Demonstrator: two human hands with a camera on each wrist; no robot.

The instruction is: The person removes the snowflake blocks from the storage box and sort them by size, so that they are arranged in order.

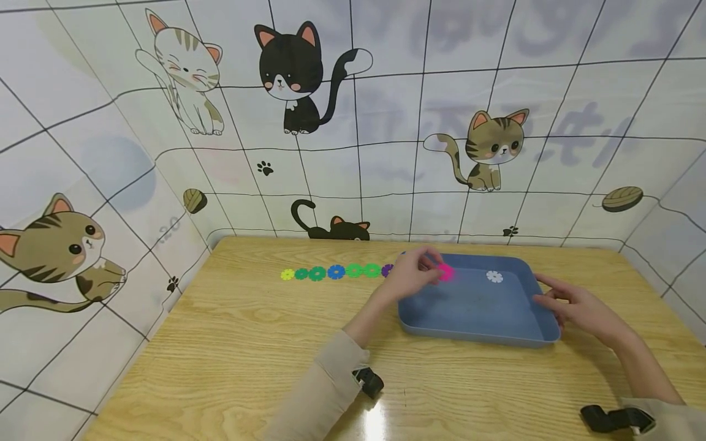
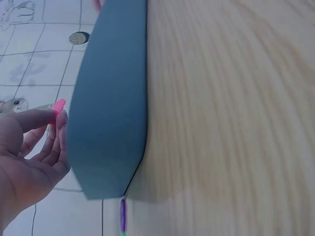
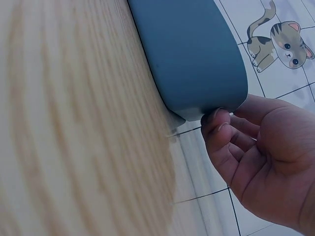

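Note:
My left hand (image 1: 410, 274) pinches a bright pink notched plastic disc (image 1: 445, 272) over the left part of a blue tray (image 1: 469, 335). In the left wrist view, the pink disc (image 2: 59, 105) shows edge-on between thumb and fingers, above the tray's rim. At the tray's right side, my right hand (image 1: 579, 309) grips the rim, fingers curled against the outer wall in the right wrist view. A white disc (image 1: 494, 277) lies inside the tray near its back right.
Left of the tray runs a row of discs: yellow (image 1: 287, 274), several greens, a blue one (image 1: 336, 272) and a purple one (image 1: 388, 270) partly behind my left hand. They lie on a wooden table (image 1: 248, 343). A cat-patterned wall covering (image 1: 386, 122) rises behind.

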